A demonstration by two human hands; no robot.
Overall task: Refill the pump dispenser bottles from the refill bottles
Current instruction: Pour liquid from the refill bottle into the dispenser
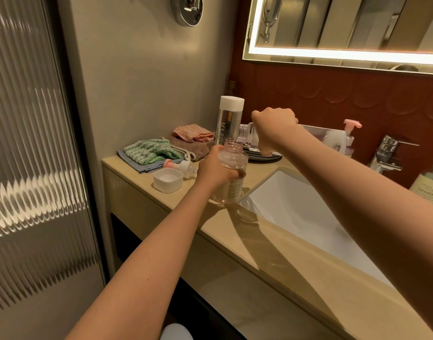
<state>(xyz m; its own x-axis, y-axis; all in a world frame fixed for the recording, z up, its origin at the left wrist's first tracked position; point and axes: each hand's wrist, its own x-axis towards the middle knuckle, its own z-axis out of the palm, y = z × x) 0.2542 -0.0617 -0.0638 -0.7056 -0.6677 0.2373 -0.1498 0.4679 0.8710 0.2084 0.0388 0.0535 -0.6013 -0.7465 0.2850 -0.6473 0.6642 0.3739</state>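
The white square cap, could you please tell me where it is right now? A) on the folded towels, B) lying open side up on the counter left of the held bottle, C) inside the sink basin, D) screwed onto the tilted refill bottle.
B: the white square cap rests open side up on the counter, left of the pump bottle gripped by the left hand.

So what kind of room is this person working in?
Most likely a bathroom: a white sink set into a beige vanity counter, a chrome tap beside it, and a lit mirror on the wall above.
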